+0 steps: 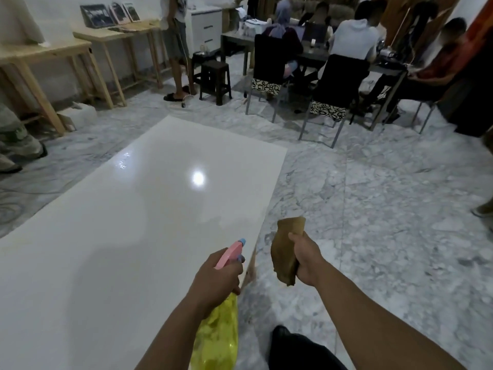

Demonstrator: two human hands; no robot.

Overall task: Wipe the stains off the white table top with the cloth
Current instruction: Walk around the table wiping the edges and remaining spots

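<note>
The cloth [286, 253], brown and crumpled, is held off the table, over the marble floor [400, 209] just right of the near right edge of the white table top [133, 236]. It is gripped in the right hand [306, 259], whose fingers are closed around its middle, with folds projecting above and below the fist. The right forearm is extended forward from the near right, roughly level.

The table top is glossy, with a bright lamp reflection near its far centre and a small patch of wet droplets [123, 160] toward the far left. No distinct stains can be made out elsewhere at this resolution.

One container is noted: a spray bottle [220, 324] with a translucent yellow body and a pink trigger head tipped in blue. The fill level cannot be determined. It is clasped in the left hand [213, 279], fingers wrapped around the neck, nozzle directed toward the far side across the table's near right edge. The left forearm rises from the near centre.

Beyond, wooden tables [53, 52] stand at far left. Seated persons [354, 36] are gathered at a dark table [341, 58] at far right.
</note>
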